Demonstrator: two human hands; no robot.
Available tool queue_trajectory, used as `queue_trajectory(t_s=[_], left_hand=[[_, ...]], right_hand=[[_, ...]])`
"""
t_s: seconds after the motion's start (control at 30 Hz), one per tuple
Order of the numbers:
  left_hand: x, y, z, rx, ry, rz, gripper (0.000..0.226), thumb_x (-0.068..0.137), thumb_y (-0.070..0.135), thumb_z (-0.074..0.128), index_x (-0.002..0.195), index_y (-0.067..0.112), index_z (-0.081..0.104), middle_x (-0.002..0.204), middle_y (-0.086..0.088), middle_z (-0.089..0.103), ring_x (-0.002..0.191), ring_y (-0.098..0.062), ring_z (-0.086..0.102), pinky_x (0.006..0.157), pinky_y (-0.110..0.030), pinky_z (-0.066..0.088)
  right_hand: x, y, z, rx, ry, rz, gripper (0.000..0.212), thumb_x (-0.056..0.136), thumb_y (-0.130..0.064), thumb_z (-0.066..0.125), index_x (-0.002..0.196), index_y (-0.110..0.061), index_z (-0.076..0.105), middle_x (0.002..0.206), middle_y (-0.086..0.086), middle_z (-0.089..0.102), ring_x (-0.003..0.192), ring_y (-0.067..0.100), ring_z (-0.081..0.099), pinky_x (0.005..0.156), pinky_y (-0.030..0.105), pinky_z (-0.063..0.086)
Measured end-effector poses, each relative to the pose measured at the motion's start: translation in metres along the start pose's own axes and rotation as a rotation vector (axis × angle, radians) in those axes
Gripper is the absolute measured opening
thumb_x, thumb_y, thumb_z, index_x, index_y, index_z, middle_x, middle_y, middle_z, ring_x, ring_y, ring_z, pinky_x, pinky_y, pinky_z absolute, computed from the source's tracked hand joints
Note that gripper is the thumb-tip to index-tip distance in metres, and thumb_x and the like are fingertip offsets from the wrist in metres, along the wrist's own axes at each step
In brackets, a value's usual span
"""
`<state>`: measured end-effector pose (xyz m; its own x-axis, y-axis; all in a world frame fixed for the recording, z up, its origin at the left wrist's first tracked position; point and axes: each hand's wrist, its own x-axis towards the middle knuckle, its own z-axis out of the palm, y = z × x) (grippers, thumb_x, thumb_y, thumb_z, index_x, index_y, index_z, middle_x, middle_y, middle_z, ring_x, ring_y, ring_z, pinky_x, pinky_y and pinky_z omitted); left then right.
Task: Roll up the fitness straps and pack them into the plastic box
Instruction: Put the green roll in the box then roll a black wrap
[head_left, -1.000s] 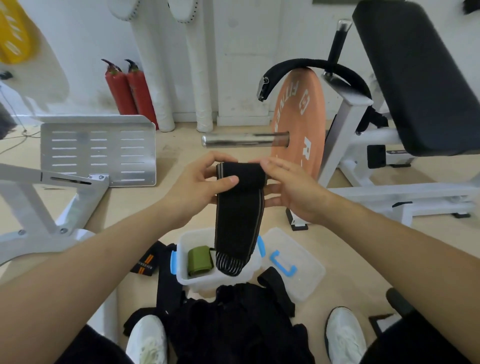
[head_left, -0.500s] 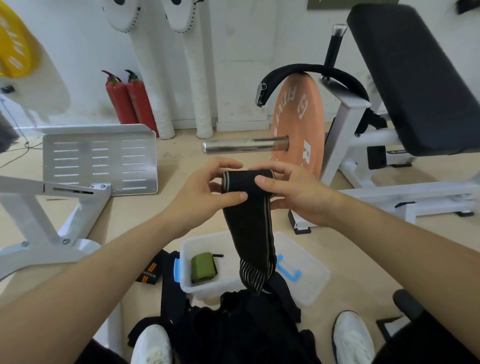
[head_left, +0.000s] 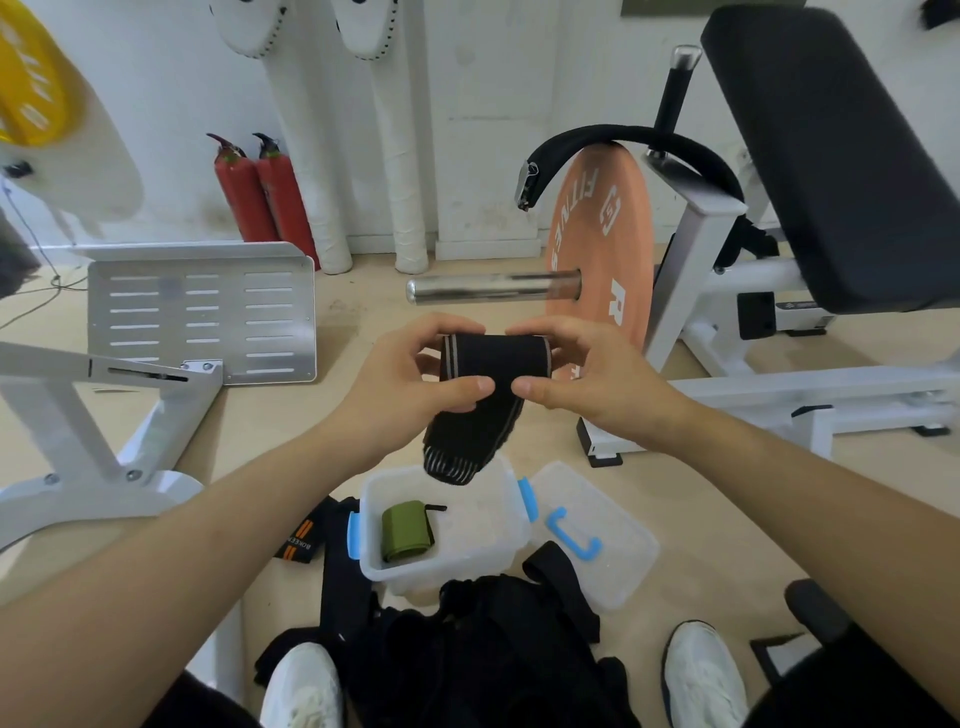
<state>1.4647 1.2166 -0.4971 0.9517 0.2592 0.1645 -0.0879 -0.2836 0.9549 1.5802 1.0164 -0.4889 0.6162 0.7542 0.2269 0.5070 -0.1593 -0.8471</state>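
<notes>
A black fitness strap (head_left: 488, 364) with grey edge stripes is held at chest height, partly rolled at its top. My left hand (head_left: 415, 379) grips the roll's left end and my right hand (head_left: 576, 379) grips its right end. A short tail with striped tip (head_left: 449, 462) hangs down above the clear plastic box (head_left: 498, 551) on the floor. A rolled green strap (head_left: 408, 531) lies inside the box. More black straps (head_left: 467, 639) lie heaped in front of the box, between my white shoes.
The box's clear lid (head_left: 613, 551) with a blue handle lies to the right of the box. A black and orange strap (head_left: 301, 538) lies at its left. An orange weight plate (head_left: 597, 244) on a steel bar, a bench (head_left: 831, 156) and a white machine frame (head_left: 104, 415) surround me.
The hanging tail has become much shorter as the strap wound up into the roll between my hands. Both hands stayed at about the same height.
</notes>
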Motion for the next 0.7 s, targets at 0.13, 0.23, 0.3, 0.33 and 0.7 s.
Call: queue_trajectory(t_s=[0.13,0.23,0.3,0.33,0.7], left_hand=[[-0.0019,0.0002,0.0028,0.079,0.015,0.139,0.047,0.078,0.002,0.084,0.115,0.025,0.067,0.112,0.008,0.068,0.107,-0.019,0.065,0.086,-0.039,0.062],[-0.0037,0.0006,0.0054,0.095,0.007,0.250,0.050,0.078,-0.006,0.080,0.114,0.025,0.065,0.114,0.007,0.065,0.112,-0.019,0.062,0.084,-0.038,0.062],[-0.0035,0.0006,0.0047,0.142,0.028,0.305,0.051,0.078,-0.007,0.080,0.113,0.028,0.064,0.114,0.008,0.063,0.114,-0.019,0.060,0.082,-0.036,0.062],[-0.0032,0.0006,0.0043,0.158,0.038,0.309,0.053,0.078,-0.006,0.080,0.114,0.029,0.063,0.115,0.009,0.063,0.114,-0.018,0.060,0.080,-0.035,0.063],[-0.0045,0.0094,0.0070,-0.276,-0.069,-0.220,0.055,0.074,0.036,0.077,0.123,0.014,0.066,0.124,-0.016,0.065,0.107,-0.023,0.071,0.082,-0.039,0.063]], right_hand=[[-0.0021,-0.0057,0.0000,0.362,-0.045,0.252,0.035,0.093,-0.025,0.070,0.127,-0.019,0.065,0.119,0.011,0.068,0.109,0.024,0.069,0.081,0.047,0.063],[-0.0029,-0.0070,0.0024,0.527,-0.131,0.320,0.037,0.092,-0.034,0.065,0.124,-0.015,0.067,0.122,0.016,0.066,0.113,0.030,0.067,0.081,0.045,0.061],[-0.0024,-0.0078,0.0037,0.584,-0.141,0.327,0.039,0.090,-0.033,0.066,0.124,-0.014,0.067,0.118,0.014,0.067,0.114,0.034,0.067,0.080,0.044,0.061],[-0.0018,-0.0076,0.0036,0.600,-0.131,0.318,0.038,0.090,-0.029,0.067,0.125,-0.014,0.066,0.117,0.013,0.068,0.113,0.034,0.067,0.079,0.044,0.061],[-0.0054,-0.0024,0.0058,0.318,0.057,0.039,0.038,0.080,-0.002,0.081,0.114,-0.017,0.070,0.114,0.004,0.070,0.109,0.027,0.067,0.091,0.038,0.058]])
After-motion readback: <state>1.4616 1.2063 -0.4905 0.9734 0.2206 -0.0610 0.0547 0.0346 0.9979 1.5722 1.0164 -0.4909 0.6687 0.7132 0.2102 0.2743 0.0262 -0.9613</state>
